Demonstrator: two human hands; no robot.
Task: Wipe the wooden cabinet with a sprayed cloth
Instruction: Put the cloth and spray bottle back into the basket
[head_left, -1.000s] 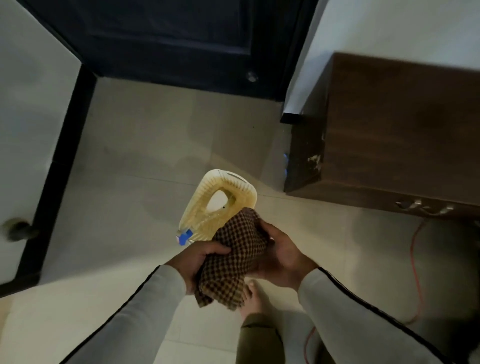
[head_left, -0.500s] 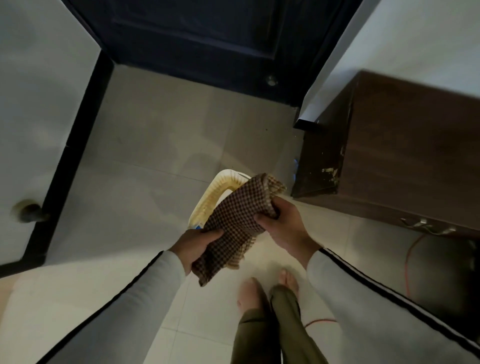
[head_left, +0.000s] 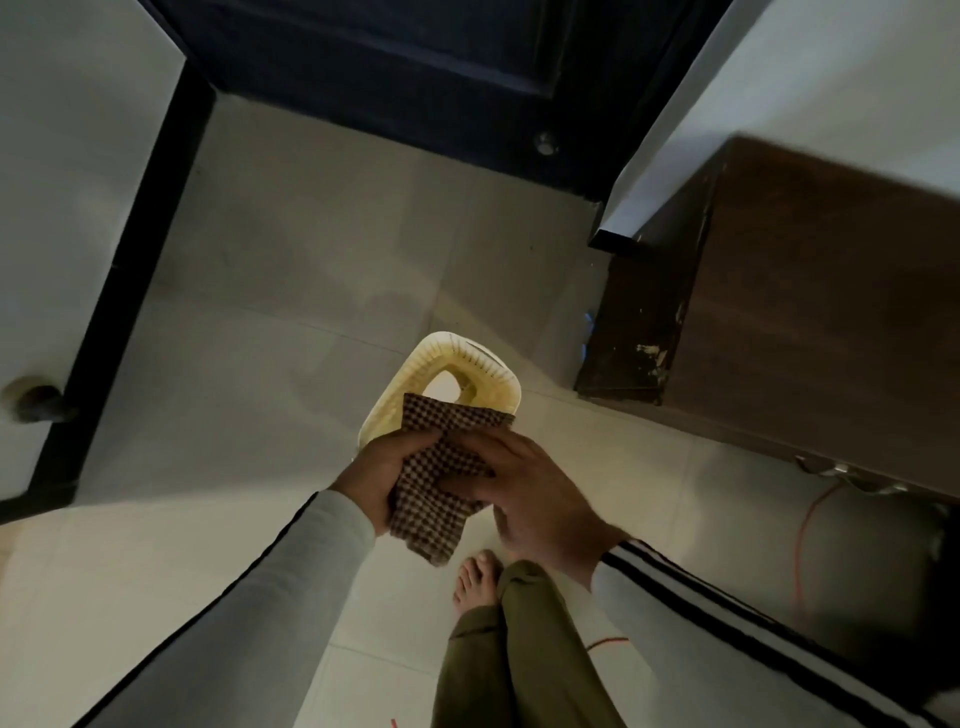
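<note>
cloth (head_left: 441, 483) now lies folded low over left hand (head_left: 384, 478), which grips it. 0.5 s ago right hand (head_left: 535, 499) pinched its raised end; now it rests flat on top. yellowish bottle (head_left: 462, 364) just beyond. wooden cabinet (head_left: 810, 312) well apart at right on tile floor (head_left: 285, 291); dark door (head_left: 415, 78) behind.

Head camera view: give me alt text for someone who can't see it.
Looking down, the left hand grips a brown checked cloth and the right hand lays its fingers on it, the cloth covering part of a yellowish handled bottle. A wooden cabinet stands to the right on the tiled floor.
</note>
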